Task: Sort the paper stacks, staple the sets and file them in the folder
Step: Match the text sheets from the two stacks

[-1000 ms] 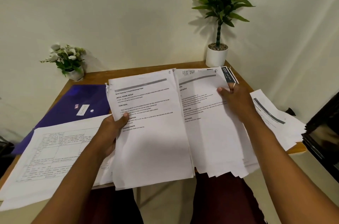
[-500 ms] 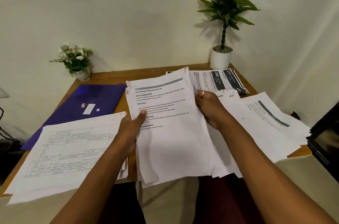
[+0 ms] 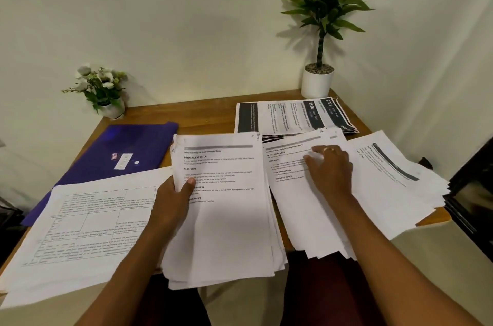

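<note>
Right at the near edge, the left hand (image 3: 173,200) grips the text stack (image 3: 226,219) by its left margin, thumb clamped on the top sheet and the other fingers tucked beneath, out of my sight. That hold keeps the loose pages from fanning, since their lower ends hang off the table (image 3: 192,114) over the lap. Beside it, the right hand (image 3: 330,168) lies flat on the second pile (image 3: 298,208), fingers straight and a little apart, pressing rather than pinching (there's a ring on one finger). My guess is it's pinning that pile so nothing slides. To the left sits the gridded stack (image 3: 80,219), overhanging the edge too, and to the right a fanned pile (image 3: 394,192) with a dark band, touching the second pile. This looks like sorting in mid-flow, pages grouped by layout. Further back, the purple folder (image 3: 128,154) lies flat, partly under the gridded stack, waiting for filing. Across from it, dark-headed sheets (image 3: 288,117) lie turned sideways. No stapler that I can spot. At the wall stand a small flower pot (image 3: 102,90) and a tall potted plant (image 3: 317,84).
</note>
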The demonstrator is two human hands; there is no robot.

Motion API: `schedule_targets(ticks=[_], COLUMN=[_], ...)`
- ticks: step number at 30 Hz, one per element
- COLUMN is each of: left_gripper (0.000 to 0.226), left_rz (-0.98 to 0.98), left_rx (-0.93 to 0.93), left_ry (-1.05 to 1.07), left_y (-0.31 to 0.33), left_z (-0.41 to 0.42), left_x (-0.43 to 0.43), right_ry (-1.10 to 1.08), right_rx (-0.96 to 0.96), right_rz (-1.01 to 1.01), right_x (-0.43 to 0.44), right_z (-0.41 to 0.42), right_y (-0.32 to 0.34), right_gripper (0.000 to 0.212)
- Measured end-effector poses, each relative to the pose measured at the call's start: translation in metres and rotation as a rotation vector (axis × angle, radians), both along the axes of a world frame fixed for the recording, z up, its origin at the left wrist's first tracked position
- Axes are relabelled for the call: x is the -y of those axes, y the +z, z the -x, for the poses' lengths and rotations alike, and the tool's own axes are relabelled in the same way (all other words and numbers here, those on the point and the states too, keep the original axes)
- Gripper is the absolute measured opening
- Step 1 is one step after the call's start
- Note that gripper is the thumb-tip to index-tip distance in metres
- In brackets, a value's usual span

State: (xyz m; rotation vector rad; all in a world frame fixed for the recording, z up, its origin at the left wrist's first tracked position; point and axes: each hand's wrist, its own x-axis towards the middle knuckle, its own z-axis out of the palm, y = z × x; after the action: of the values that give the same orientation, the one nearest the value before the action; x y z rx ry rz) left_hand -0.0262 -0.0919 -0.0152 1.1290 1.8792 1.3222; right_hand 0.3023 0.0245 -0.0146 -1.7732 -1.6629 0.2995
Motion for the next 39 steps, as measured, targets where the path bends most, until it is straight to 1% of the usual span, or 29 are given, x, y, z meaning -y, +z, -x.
schedule_targets(ticks=[1, 3, 5, 7, 10, 14, 16, 19, 21, 24, 26, 27, 30, 31, 35, 37, 39], left_gripper=[0.033, 0.037, 0.037, 0.033, 0.033, 0.024, 0.024, 0.022, 0.020, 0.028, 0.027, 0.026, 0.030, 0.032, 0.031, 0.031, 0.031], left_rz=[-0.013, -0.021, -0.024, -0.038, -0.063, -0.098, -0.123, -0.148, -0.157, -0.151, -0.150, -0.150, -0.146, -0.146, -0.148, -0.151, -0.150], left_rx=[-0.047, -0.080, -0.062, -0.022, 0.052, 0.145, 0.195, 0.306, 0.354, 0.380, 0.391, 0.388, 0.377, 0.369, 0.342, 0.337, 0.338], left_ry=[-0.003, 0.006, 0.011, 0.010, 0.010, 0.021, 0.013, 0.019, 0.033, 0.031, 0.031, 0.029, 0.028, 0.027, 0.026, 0.029, 0.025], left_y=[-0.003, -0.007, -0.008, -0.007, -0.010, -0.010, -0.009, -0.008, -0.009, -0.013, -0.014, -0.015, -0.015, -0.016, -0.014, -0.012, -0.010], left_z=[-0.001, -0.002, 0.000, 0.001, 0.005, 0.008, 0.009, 0.011, 0.014, 0.017, 0.018, 0.017, 0.018, 0.018, 0.016, 0.013, 0.012], left_x=[0.002, 0.004, 0.002, 0.002, 0.003, 0.004, 0.005, 0.006, 0.006, 0.005, 0.005, 0.004, 0.003, 0.003, 0.004, 0.005, 0.006], right_ry=[-0.047, -0.112, -0.146, -0.175, -0.216, -0.214, -0.208, -0.161, -0.122, -0.088, -0.074, -0.068, -0.066, -0.071, -0.103, -0.102, -0.096], right_rx=[0.099, 0.228, 0.275, 0.278, 0.249, 0.201, 0.217, 0.240, 0.188, 0.132, 0.142, 0.149, 0.151, 0.148, 0.121, 0.109, 0.072], right_rz=[0.031, 0.073, 0.100, 0.113, 0.128, 0.174, 0.257, 0.411, 0.464, 0.536, 0.583, 0.601, 0.621, 0.631, 0.620, 0.596, 0.559], right_x=[-0.002, -0.005, -0.008, -0.011, -0.011, -0.015, -0.020, -0.032, -0.038, -0.046, -0.050, -0.051, -0.054, -0.055, -0.054, -0.052, -0.050], right_z=[-0.005, -0.009, -0.006, -0.004, -0.005, -0.006, -0.008, -0.015, -0.020, -0.023, -0.025, -0.025, -0.025, -0.024, -0.019, -0.016, -0.014], right_y=[-0.010, -0.021, -0.023, -0.022, -0.020, -0.016, -0.009, 0.003, 0.011, 0.019, 0.024, 0.024, 0.027, 0.028, 0.029, 0.031, 0.033], right_gripper=[0.044, 0.059, 0.069, 0.079, 0.092, 0.106, 0.108, 0.098, 0.104, 0.121, 0.126, 0.125, 0.113, 0.112, 0.128, 0.125, 0.119])
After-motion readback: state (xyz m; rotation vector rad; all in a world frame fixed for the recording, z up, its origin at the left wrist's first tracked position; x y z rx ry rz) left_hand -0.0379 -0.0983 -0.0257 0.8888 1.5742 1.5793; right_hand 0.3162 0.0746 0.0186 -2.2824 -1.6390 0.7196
